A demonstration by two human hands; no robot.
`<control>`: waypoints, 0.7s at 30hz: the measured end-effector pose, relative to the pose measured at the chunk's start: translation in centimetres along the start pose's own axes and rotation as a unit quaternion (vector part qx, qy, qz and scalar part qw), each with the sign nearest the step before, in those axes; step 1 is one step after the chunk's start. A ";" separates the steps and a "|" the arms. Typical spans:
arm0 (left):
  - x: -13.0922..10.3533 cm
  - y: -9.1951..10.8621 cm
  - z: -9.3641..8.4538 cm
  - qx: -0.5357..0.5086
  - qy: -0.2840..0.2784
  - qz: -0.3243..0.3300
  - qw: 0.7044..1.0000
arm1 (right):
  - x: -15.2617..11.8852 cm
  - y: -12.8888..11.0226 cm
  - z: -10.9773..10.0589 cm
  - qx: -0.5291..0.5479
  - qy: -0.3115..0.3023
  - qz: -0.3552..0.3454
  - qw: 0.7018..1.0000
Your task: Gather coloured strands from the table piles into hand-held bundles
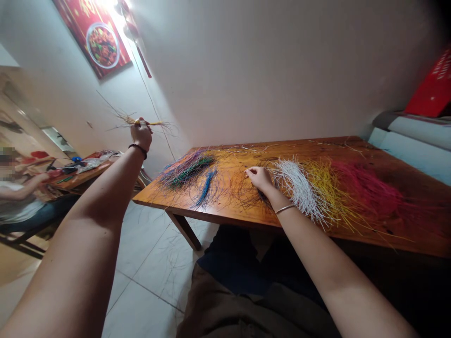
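Note:
My left hand (141, 132) is raised in the air left of the table, closed round a bundle of thin yellow and dark strands (125, 119) that stick out on both sides. Over the table, my right hand (259, 179) has its thumb and fingertips pressed together; anything between them is too small to make out. Dark thin strands (243, 191) lie beside and under it. To its right are piles of white strands (299, 188), yellow strands (329, 190) and pink strands (373, 190). Blue strands (206, 188) and a green pile (192, 171) lie to its left.
The wooden table (225, 213) stands against the wall. A person (24, 197) sits at another table (93, 169) at the far left. A red box (431, 89) rests on a pale object (412, 141) at the right. A food poster (102, 44) hangs above.

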State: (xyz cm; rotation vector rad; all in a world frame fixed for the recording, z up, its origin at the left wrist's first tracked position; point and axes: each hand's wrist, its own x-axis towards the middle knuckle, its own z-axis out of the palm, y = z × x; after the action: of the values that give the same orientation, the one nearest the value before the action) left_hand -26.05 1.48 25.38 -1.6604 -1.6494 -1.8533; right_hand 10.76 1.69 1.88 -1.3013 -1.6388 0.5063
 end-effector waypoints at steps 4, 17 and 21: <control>-0.3 -0.5 0.3 -0.088 0.079 -0.102 0.988 | 0.0 0.0 0.1 -0.016 0.002 0.009 1.000; -9.3 1.7 4.2 -0.332 0.008 -0.195 0.923 | 0.3 0.0 0.4 0.029 -0.002 0.001 1.000; -14.6 3.7 5.0 -0.355 -0.031 -0.159 0.921 | 0.0 -0.9 0.1 0.152 -0.048 0.012 0.987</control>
State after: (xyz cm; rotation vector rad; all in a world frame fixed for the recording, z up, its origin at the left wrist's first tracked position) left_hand -15.00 -3.59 15.17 -1.7543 -1.4121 -2.8431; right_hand 10.18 1.38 2.56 -1.0842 -1.5539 0.8104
